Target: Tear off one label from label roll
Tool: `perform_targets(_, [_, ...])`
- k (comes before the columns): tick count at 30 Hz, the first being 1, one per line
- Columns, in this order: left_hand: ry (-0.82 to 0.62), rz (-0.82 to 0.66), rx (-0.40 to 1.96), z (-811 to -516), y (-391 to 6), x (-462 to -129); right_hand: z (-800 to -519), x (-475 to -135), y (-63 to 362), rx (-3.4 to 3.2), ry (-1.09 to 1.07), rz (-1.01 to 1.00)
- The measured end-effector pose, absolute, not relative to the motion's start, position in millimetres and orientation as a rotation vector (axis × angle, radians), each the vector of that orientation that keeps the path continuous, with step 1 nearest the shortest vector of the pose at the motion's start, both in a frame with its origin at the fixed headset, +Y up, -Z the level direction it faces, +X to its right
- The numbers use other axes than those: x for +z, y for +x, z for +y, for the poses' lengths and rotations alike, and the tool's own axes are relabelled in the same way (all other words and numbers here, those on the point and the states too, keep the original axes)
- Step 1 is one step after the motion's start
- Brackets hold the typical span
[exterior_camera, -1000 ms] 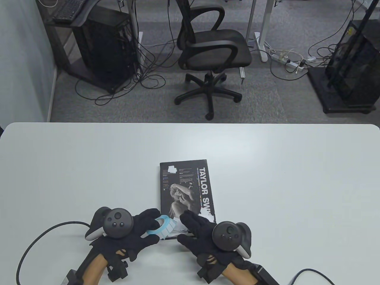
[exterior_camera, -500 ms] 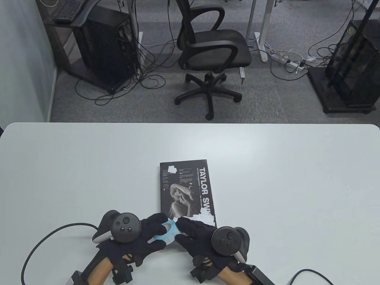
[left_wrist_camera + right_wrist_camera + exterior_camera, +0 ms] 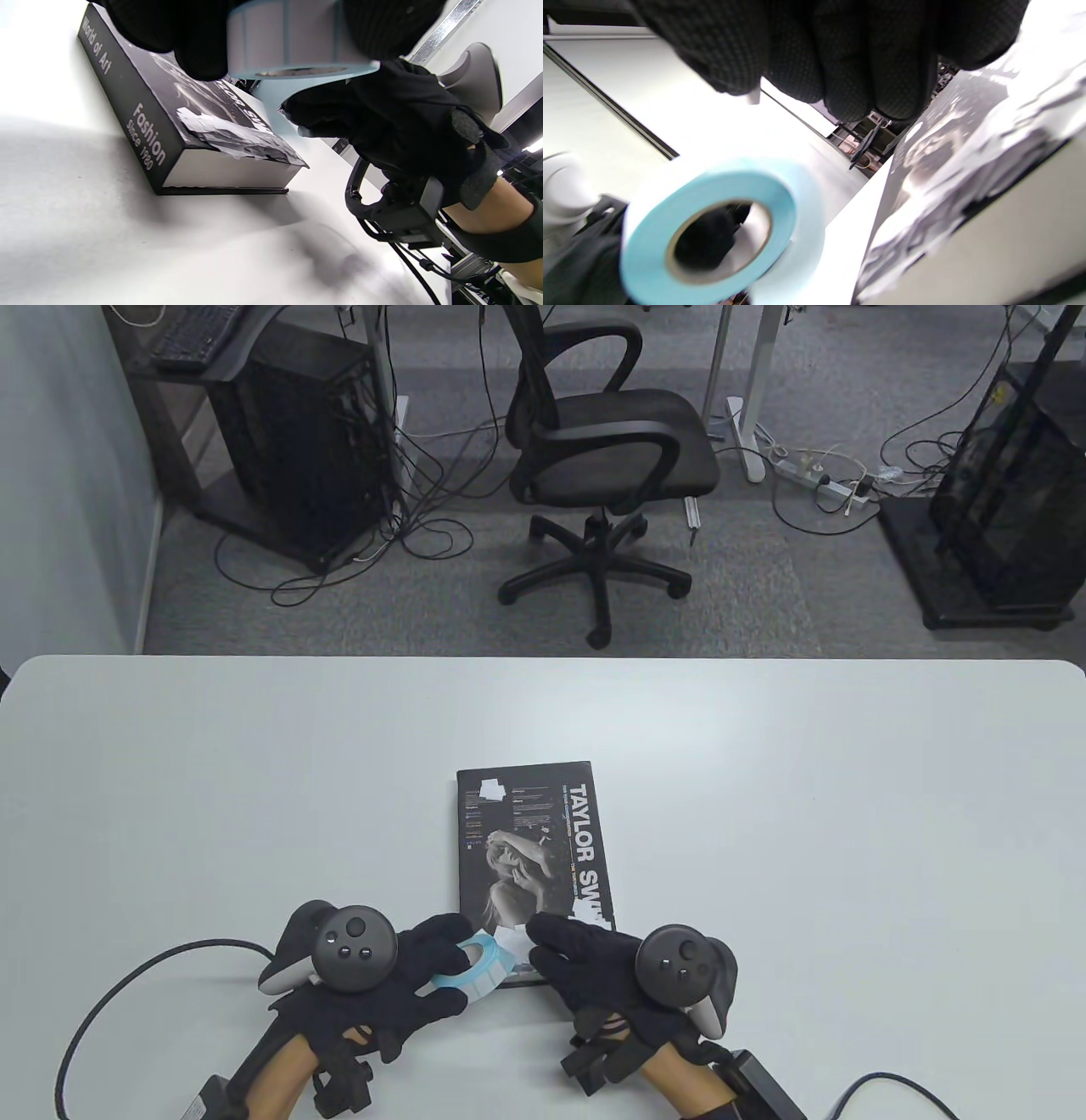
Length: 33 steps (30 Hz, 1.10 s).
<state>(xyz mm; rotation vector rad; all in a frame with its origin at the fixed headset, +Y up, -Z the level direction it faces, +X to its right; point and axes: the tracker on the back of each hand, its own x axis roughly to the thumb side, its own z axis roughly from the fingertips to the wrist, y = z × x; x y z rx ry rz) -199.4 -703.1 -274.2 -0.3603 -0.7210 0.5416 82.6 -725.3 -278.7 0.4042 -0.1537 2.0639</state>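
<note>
While the left hand [image 3: 386, 976] grips the label roll [image 3: 475, 963] above the worktop [image 3: 764, 814], right hand [image 3: 607, 971] fingers [image 3: 840, 55] pinch a white label [image 3: 513, 942] beside the book [image 3: 530, 840].

At 12 o'clock the left hand [image 3: 186, 38] grips the label roll [image 3: 292, 38], pale labels on blue backing. At 3 o'clock the right hand [image 3: 398, 127] reaches toward the roll's underside. At 9 o'clock a black book [image 3: 169, 127] lies on the white tabletop [image 3: 106, 245], torn white label scraps [image 3: 229, 133] stuck to its cover.
</note>
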Motion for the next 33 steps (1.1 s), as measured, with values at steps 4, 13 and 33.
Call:
perform_targets(4, [-0.357,-0.712,0.521,-703.2,-201.3,-274.8,-726.4,-286.8,95.4,2.128,0.369,-0.191])
perform_targets(13, [-0.359,-0.705,0.504,-701.7,-204.5,-274.9,-730.4,-300.0,108.4,2.687,0.540,-0.412])
perform_targets(33, [-0.358,-0.688,0.468,-701.1,-208.6,-275.4,-737.9,-293.4,91.1,2.809,0.781,-0.465])
